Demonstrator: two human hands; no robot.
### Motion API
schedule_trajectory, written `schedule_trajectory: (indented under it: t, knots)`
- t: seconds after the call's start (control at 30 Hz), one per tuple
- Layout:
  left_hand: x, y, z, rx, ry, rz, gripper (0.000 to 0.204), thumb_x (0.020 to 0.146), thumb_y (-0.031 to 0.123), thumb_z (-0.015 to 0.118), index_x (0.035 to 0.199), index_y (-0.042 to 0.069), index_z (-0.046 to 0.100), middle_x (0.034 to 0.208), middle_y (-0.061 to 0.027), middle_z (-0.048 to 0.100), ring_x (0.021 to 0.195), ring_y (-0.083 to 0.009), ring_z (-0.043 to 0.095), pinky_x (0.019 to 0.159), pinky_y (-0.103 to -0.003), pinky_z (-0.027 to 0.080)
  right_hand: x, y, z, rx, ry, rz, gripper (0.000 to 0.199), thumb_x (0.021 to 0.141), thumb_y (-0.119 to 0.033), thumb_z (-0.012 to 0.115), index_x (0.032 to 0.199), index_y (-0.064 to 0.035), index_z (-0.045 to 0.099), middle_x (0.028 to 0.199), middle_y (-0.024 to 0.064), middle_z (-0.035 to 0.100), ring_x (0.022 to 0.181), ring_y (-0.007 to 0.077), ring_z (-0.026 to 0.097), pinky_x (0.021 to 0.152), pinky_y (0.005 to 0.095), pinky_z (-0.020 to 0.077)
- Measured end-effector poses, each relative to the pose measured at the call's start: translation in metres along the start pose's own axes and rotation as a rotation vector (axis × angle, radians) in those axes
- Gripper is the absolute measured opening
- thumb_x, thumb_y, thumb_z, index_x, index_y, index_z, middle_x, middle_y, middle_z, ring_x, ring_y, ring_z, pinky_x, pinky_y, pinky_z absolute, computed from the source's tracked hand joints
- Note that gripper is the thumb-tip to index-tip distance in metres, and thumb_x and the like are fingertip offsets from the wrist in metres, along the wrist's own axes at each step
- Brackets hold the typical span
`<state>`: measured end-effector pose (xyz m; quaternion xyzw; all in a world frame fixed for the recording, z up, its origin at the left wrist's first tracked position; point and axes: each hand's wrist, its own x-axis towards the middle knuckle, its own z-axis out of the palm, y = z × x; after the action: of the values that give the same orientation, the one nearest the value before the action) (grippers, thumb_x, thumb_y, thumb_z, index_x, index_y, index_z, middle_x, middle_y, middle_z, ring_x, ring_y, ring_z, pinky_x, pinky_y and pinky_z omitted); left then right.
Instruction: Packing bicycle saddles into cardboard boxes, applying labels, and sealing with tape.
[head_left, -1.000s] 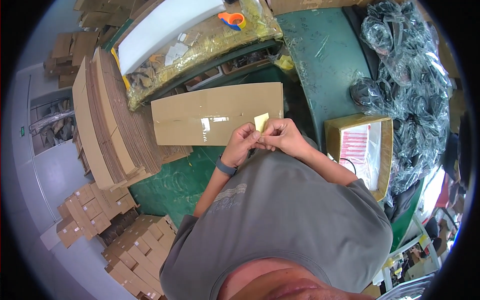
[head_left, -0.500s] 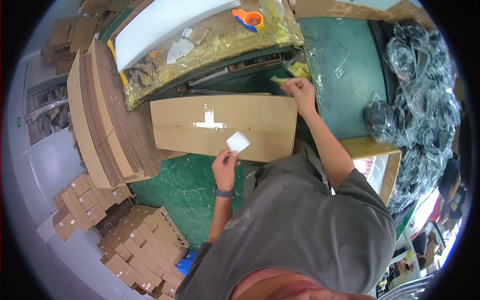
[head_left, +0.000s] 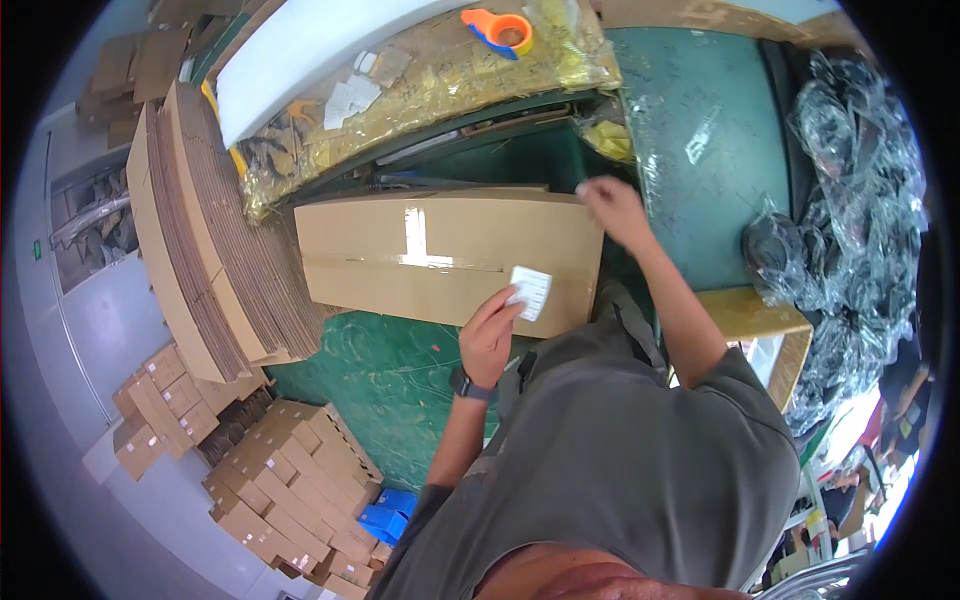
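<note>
My left hand [head_left: 488, 338], with a dark watch on the wrist, is closed on a small white label [head_left: 530, 292]. Faint print shows on it, and it is held over the near right part of a long brown cardboard box [head_left: 420, 225]. Shiny clear tape crosses the middle of the box's top. By the box's far right corner is my right hand [head_left: 616, 210], blurred, its fingers curled. Nothing shows in that hand, but the blur hides how its fingers meet.
An orange and blue tape dispenser [head_left: 500, 34] lies on the tape-covered bench [head_left: 400, 95] beyond the box. Flattened cartons [head_left: 205, 230] stand stacked at left, small boxes [head_left: 290, 490] below. Clear plastic-wrapped goods [head_left: 860, 190] are heaped at right. Crumpled yellow film [head_left: 608, 142] hangs beyond my right hand.
My left hand has moved right with the label, which is now tilted. The yellowish strip at my right fingertips no longer shows there, and that hand has come slightly nearer me.
</note>
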<state>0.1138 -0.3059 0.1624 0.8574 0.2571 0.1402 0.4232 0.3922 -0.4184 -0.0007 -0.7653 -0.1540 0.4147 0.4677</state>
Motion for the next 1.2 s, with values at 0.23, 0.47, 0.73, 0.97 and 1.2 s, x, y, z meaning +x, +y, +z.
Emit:
schedule_trajectory:
  t: [0.23, 0.47, 0.73, 0.97, 1.2]
  knots:
    - [0.066, 0.009, 0.029, 0.216, -0.595, 0.474, 0.042, 0.087, -0.002, 0.065, 0.127, 0.009, 0.072, 0.145, -0.0132, 0.062, 0.119, -0.0317, 0.069, 0.097, -0.040, 0.059, -0.143, 0.020, -0.011, 0.874, -0.341, 0.317, 0.025, 0.100, -0.017, 0.074, 0.116, 0.0024, 0.074, 0.108, 0.0082, 0.076, 0.096, 0.0150, 0.073, 0.090, 0.0325, 0.0607]
    - [0.023, -0.035, 0.040, 0.312, -0.641, 0.128, 0.054, 0.092, 0.008, 0.071, 0.144, 0.011, 0.060, 0.141, -0.0139, 0.064, 0.122, -0.0362, 0.066, 0.099, -0.044, 0.057, -0.066, 0.159, 0.023, 0.881, 0.181, 0.409, 0.038, 0.098, -0.033, 0.077, 0.119, -0.0020, 0.071, 0.114, 0.0065, 0.075, 0.102, 0.0152, 0.070, 0.084, 0.0322, 0.0549]
    - [-0.057, -0.074, 0.000, 0.322, -0.750, -0.047, 0.049, 0.093, 0.017, 0.075, 0.140, 0.009, 0.063, 0.132, -0.0150, 0.070, 0.115, -0.0323, 0.070, 0.097, -0.041, 0.057, -0.023, 0.136, 0.074, 0.555, 0.581, 0.246, 0.083, 0.102, -0.056, 0.062, 0.156, 0.0039, 0.043, 0.141, 0.0261, 0.064, 0.130, 0.0354, 0.063, 0.110, 0.0417, 0.0477]
    - [-0.019, -0.248, -0.105, 0.393, 0.075, -0.343, 0.062, 0.099, 0.037, 0.070, 0.144, -0.004, 0.056, 0.147, -0.0255, 0.058, 0.137, -0.0405, 0.054, 0.118, -0.047, 0.042, -0.052, 0.093, 0.099, 0.452, 0.386, 0.290, 0.074, 0.101, -0.058, 0.061, 0.145, 0.0016, 0.059, 0.139, 0.0218, 0.067, 0.132, 0.0302, 0.062, 0.113, 0.0386, 0.0446]
    - [0.064, -0.476, -0.339, 0.610, 0.322, -0.837, 0.103, 0.094, 0.072, 0.056, 0.151, -0.011, 0.044, 0.156, -0.0334, 0.046, 0.148, -0.0438, 0.043, 0.126, -0.048, 0.031, -0.112, 0.035, 0.140, -0.257, 0.728, 0.523, 0.082, 0.095, -0.072, 0.057, 0.116, 0.0063, 0.073, 0.118, 0.0328, 0.071, 0.114, 0.0490, 0.068, 0.098, 0.0531, 0.0531]
